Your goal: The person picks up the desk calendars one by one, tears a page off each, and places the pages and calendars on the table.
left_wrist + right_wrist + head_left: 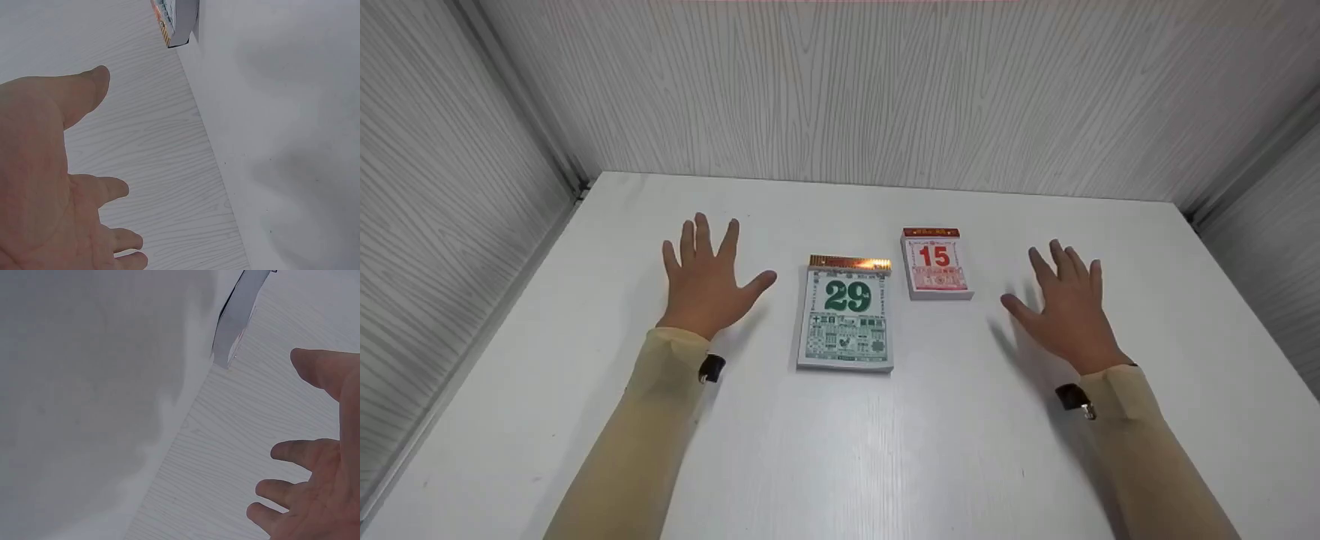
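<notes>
Two thick tear-off calendars lie face up on a white table. The larger calendar (846, 322) shows a green 29 under a shiny gold strip; the smaller calendar (936, 266), behind it to the right, shows a red 15 under a red strip. To the left of the larger one, my left hand (705, 289) is spread palm down with nothing in it. My right hand (1069, 311) is spread the same way, right of the smaller one, its shadow on the table. In the left wrist view the larger calendar's end (179, 25) shows beyond the thumb.
The white table (840, 442) extends on all sides of the calendars. A pale wood-grain panel (840, 90) rises behind it, with similar side panels at left (427, 225) and right (1282, 247). Dark straps with small metal parts sit at both sleeve cuffs.
</notes>
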The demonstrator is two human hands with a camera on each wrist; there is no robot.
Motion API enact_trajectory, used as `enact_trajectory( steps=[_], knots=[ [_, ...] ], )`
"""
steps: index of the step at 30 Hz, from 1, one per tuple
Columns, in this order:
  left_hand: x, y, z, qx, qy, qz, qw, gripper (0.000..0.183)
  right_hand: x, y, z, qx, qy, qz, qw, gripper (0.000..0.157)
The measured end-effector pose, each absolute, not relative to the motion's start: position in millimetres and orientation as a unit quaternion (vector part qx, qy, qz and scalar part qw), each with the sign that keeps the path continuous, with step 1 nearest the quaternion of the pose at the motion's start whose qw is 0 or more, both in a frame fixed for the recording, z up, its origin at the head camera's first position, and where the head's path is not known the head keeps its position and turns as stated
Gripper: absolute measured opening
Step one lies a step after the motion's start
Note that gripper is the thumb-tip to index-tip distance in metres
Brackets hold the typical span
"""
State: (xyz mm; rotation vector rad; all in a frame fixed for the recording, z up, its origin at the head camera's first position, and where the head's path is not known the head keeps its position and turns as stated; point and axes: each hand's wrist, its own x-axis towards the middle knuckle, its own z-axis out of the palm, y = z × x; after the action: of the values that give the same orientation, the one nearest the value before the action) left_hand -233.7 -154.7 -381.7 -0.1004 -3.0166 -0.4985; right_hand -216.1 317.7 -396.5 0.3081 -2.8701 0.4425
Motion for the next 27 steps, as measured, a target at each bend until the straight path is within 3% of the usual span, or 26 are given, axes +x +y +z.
enact_trajectory(
  steps=[17, 22, 27],
  knots=[
    [-231.9, -145.1, -370.8, -0.071, -0.974, -0.214, 0.025, 0.087, -220.5, 305.8, -389.4, 0.107, -0.977, 0.165, 0.077, 0.078],
    [-226.4, -133.7, -364.1, -0.080, -0.966, -0.242, 0.033, 0.072, -223.4, 292.4, -378.1, 0.104, -0.979, 0.168, 0.055, 0.069],
    [-220.0, -113.8, -362.6, -0.101, -0.965, -0.240, 0.003, 0.057, -228.1, 275.3, -372.3, 0.117, -0.980, 0.159, 0.024, 0.058]
  ],
)
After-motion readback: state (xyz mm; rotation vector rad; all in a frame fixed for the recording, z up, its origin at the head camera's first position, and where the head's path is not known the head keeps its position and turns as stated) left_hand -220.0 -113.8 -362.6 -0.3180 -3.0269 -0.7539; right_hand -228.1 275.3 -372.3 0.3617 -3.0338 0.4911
